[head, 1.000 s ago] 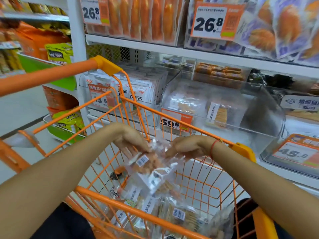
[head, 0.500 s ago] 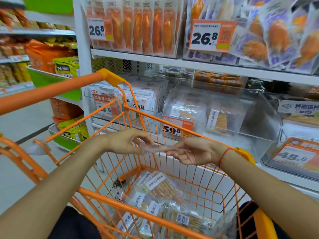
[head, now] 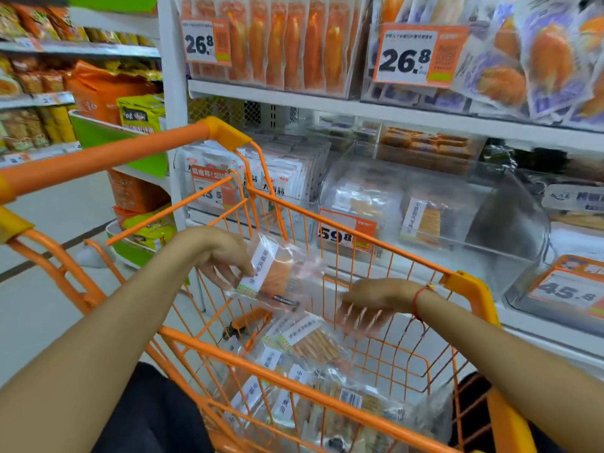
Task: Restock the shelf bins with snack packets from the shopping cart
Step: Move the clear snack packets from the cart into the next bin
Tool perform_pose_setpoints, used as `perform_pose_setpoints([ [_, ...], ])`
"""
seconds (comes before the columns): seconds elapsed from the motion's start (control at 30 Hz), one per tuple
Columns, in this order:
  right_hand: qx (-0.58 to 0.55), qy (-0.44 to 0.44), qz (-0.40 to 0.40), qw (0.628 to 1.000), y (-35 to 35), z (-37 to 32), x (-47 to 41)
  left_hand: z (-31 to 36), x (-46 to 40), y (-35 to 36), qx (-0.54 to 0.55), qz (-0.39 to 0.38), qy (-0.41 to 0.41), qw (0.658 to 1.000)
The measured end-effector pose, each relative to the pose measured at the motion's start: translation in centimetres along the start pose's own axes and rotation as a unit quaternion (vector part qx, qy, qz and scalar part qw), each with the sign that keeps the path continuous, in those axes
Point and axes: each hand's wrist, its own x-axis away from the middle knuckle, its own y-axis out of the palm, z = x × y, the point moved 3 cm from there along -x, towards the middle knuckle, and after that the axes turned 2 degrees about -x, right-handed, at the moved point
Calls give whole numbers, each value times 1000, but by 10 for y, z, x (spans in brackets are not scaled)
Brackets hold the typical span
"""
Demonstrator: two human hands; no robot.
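Head view, nearest first: the cart (head: 330, 398) stands between the person and the shelf, its near rim crossing the lower frame. On its floor lies a loose heap of packets (head: 313, 380), clear wrap with white labels, several overlapping; an exact count cannot be made. Judgement: much stock remains to be moved.

Above the heap, the left hand (head: 225, 256) pinches one packet (head: 277, 273) by its labelled left edge, fingers curled round it. That packet hangs tilted over the cart interior, clear of the heap and still short of the far rim. It is not yet over any bin.

The right hand (head: 369, 305) hovers to the right at about the same height, palm down, fingers spread and pointing into the cart. It is blurred, and it holds nothing.

Beyond the far rim, on the middle shelf, a clear bin (head: 510, 223) bears a 59.8 tag (head: 344, 233). It holds a few like packets at its left and centre; its right portion shows bare plastic. Judgement: this is the likely destination, and it is far from full.

To the left of it a second bin (head: 307, 165) is packed with white packets. Further right, a bin with a 45.8 tag (head: 568, 289) is partly out of frame; its fill cannot be told.

Assessment: early to middle stage. One packet in transit, bin partly stocked, bulk still in cart.
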Motion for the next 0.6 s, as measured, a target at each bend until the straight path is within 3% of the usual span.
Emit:
perform_pose_setpoints([
  [0.13,219,96,-149,959,37,33,-31,1,-5,10,-80,-7,-15,997],
  [0.2,326,87,-63,939,29,65,-81,3,-6,15,-77,-16,-15,997],
  [0.27,410,0,-19,912,-11,140,-168,6,-7,19,-59,-20,-11,998],
  [0.3,380,-26,-10,924,-23,149,-178,7,-8,20,-41,-24,-7,999],
  [0.33,358,3,7,934,-21,135,-159,8,-8,21,-20,-29,-3,999],
  [0.37,270,20,-12,962,0,98,-116,8,-7,21,2,-25,1,1000],
  [0.4,198,-15,-24,980,10,52,-74,8,-8,20,20,-19,3,1000],
  [0.47,100,-90,-121,984,16,-1,-15,7,-10,16,57,-9,4,998],
  [0.5,63,-129,-132,981,17,-18,6,7,-10,14,79,-11,3,997],
  [0.6,-15,-215,-52,975,1,-32,26,9,-6,11,109,-24,-8,994],
])
